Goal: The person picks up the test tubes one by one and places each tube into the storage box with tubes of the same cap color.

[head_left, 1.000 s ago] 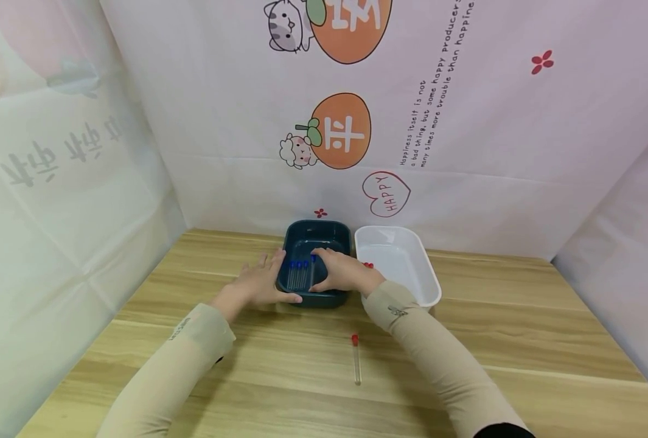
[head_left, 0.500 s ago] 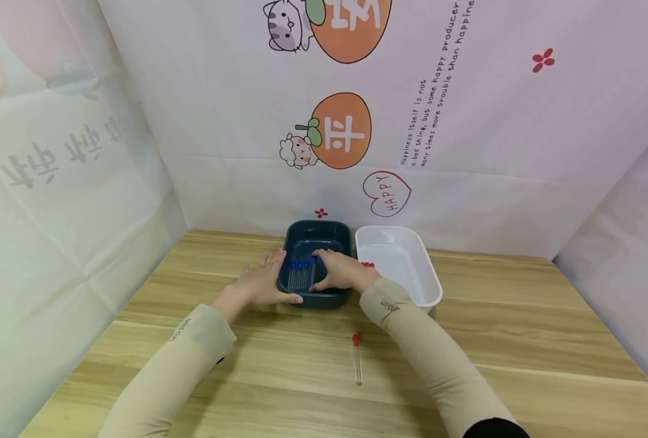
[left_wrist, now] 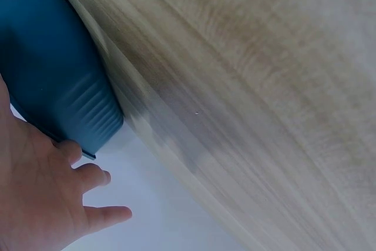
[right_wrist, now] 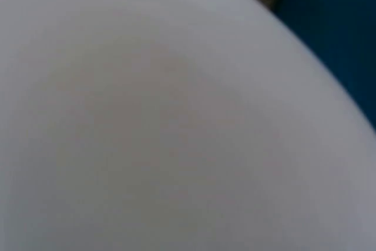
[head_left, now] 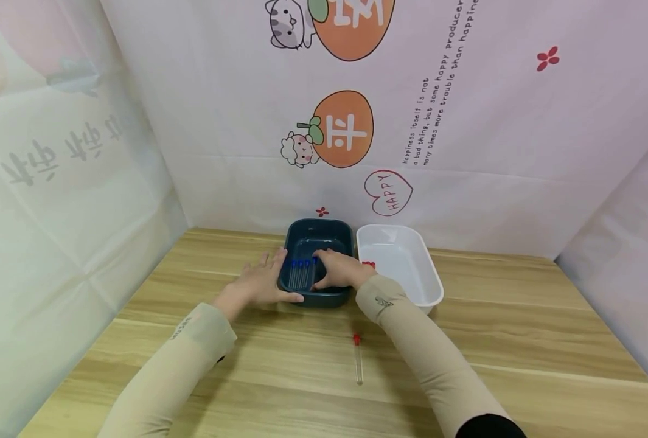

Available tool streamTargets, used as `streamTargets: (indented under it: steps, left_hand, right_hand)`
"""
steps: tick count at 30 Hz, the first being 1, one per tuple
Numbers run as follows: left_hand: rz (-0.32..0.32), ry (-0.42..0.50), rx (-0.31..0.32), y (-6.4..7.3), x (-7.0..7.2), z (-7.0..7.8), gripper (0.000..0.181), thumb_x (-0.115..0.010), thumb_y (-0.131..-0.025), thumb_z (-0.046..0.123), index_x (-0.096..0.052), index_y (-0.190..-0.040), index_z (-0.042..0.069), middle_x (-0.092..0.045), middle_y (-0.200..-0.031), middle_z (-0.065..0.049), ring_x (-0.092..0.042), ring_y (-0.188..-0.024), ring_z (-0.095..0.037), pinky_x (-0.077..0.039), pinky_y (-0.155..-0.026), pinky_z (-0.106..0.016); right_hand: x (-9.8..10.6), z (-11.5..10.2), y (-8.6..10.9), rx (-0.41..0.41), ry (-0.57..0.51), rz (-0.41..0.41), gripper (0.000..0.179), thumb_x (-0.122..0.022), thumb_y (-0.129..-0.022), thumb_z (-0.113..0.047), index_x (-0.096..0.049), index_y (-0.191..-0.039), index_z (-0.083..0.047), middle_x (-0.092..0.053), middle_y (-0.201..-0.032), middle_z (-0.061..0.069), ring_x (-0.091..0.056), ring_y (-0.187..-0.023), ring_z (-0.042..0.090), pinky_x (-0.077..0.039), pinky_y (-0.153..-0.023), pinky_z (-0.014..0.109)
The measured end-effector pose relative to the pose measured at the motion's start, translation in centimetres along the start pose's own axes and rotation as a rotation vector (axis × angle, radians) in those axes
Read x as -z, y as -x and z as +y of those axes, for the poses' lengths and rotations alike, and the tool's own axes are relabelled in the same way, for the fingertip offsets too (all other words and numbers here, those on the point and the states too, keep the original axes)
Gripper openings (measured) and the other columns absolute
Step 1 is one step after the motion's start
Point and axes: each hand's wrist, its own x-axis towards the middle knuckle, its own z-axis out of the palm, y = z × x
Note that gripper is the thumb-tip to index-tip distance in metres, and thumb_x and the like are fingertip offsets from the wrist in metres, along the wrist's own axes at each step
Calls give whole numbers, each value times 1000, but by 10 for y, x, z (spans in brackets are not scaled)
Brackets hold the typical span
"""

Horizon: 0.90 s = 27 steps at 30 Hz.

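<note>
Inside the dark teal bin [head_left: 319,230], three clear test tubes with blue caps [head_left: 300,272] lie side by side. My right hand [head_left: 341,270] reaches into this bin and pinches another blue-capped test tube [head_left: 314,263] lengthwise, index finger at the cap and thumb by the lower end. My left hand [head_left: 259,283] rests against the bin's left side with its fingers spread and its thumb along the front. In the left wrist view, its outstretched fingers touch the bin's rim. A red-capped test tube [head_left: 359,360] lies on the table in front of the bins.
A white bin [head_left: 403,261] stands right beside the teal one, with several red caps [head_left: 369,264] showing past my right wrist. Its blurred wall [right_wrist: 147,133] fills most of the right wrist view. A printed cloth [head_left: 466,207] hangs behind the wooden table [head_left: 521,316].
My right sleeve has shifted slightly left while the fingers stay on the blue-capped test tube. The left hand and both bins keep their places.
</note>
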Motion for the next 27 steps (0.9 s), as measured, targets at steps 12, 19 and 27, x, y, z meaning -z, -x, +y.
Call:
streamTargets:
  steps: [12, 19, 27]
  left_hand:
    - [-9, 7, -6, 0, 2, 1, 126, -61, -82, 82, 0, -166, 9, -3, -171, -11, -5, -155, -40, -7, -116, -72]
    - [-7, 15, -5, 2, 4, 1, 126, -62, -83, 80, 1, -166, 9, -3, -171, -11, -4, -155, -40, -7, -116, -71]
    - [-8, 17, -5, 3, 5, 1, 126, -62, -82, 81, 0, -166, 10, -3, -171, -9, -4, -155, -39, -6, -116, -72]
  right_hand:
    - [-2, -2, -5, -22, 60, -28, 81, -82, -89, -41, -46, -152, -5, -45, -157, 16, -33, -149, 34, -33, -117, 49]
    - [-2, -3, -10, -20, 91, -46, 81, -80, -90, -42, -45, -153, -5, -43, -158, 15, -32, -150, 33, -34, -117, 50]
    - [-4, -5, -10, -22, 148, -76, 78, -79, -91, -43, -47, -153, -7, -37, -162, 13, -28, -151, 36, -33, -116, 54]
